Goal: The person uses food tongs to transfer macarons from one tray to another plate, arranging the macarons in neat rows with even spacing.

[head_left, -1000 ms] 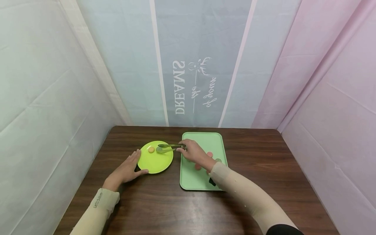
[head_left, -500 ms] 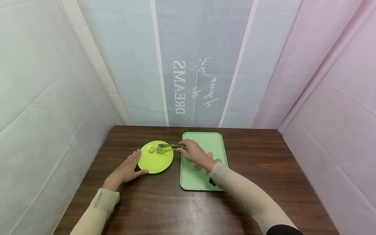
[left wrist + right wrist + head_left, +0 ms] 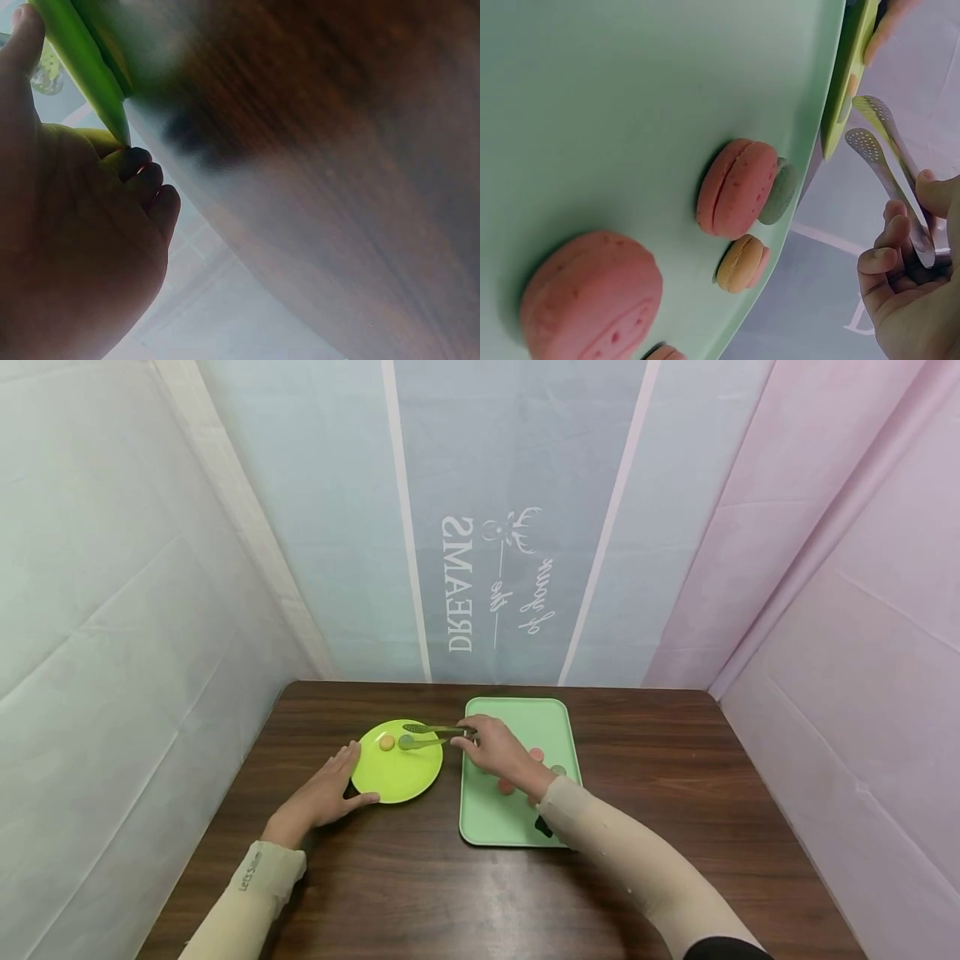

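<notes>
On the left side of the table is a yellow-green plate [image 3: 397,777] bearing a yellow macaron [image 3: 387,742] and a green macaron [image 3: 406,742]. My left hand [image 3: 322,789] touches its rim with straight fingers at the left and the thumb [image 3: 21,37] spread toward the near edge. My right hand [image 3: 495,747] reaches across the tray and grips metal tongs [image 3: 438,732] by their hinge end. The tongs' perforated tips [image 3: 866,142] stand apart over the plate, one beside the green macaron. Whether that tip touches the macaron, I cannot tell.
Under my right forearm lies a light green tray [image 3: 487,827]. Pink macarons [image 3: 739,187], a yellow macaron [image 3: 739,264] and another green macaron [image 3: 780,193] rest on it. A fabric backdrop [image 3: 510,460] rises behind the table's far edge.
The tongs' arms have spread slightly, leaving the green macaron more exposed on the plate. Both hands stay in nearly the same place.
</notes>
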A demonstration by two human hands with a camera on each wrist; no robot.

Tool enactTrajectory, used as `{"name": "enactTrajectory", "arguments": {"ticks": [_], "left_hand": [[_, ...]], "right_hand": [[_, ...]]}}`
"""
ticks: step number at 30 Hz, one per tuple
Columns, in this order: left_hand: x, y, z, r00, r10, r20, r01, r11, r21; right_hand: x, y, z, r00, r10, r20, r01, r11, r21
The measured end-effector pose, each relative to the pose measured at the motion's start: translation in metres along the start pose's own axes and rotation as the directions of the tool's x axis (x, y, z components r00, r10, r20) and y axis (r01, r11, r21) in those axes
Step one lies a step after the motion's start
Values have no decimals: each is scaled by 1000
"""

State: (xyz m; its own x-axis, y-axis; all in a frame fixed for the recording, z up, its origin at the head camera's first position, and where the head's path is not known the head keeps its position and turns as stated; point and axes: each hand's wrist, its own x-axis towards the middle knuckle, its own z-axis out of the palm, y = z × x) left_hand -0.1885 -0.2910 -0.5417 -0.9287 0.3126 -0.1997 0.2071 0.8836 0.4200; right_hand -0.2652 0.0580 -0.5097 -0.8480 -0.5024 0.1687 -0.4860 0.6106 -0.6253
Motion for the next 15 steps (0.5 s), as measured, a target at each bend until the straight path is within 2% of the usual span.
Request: {"name": "enactTrajectory", "arguments": {"ticks": [15], "left_hand": [[0, -1, 3, 1000, -4, -10, 4, 1000, -10]], "right_hand": [[-15, 15, -23, 993, 55, -108, -49, 997, 60]]}}
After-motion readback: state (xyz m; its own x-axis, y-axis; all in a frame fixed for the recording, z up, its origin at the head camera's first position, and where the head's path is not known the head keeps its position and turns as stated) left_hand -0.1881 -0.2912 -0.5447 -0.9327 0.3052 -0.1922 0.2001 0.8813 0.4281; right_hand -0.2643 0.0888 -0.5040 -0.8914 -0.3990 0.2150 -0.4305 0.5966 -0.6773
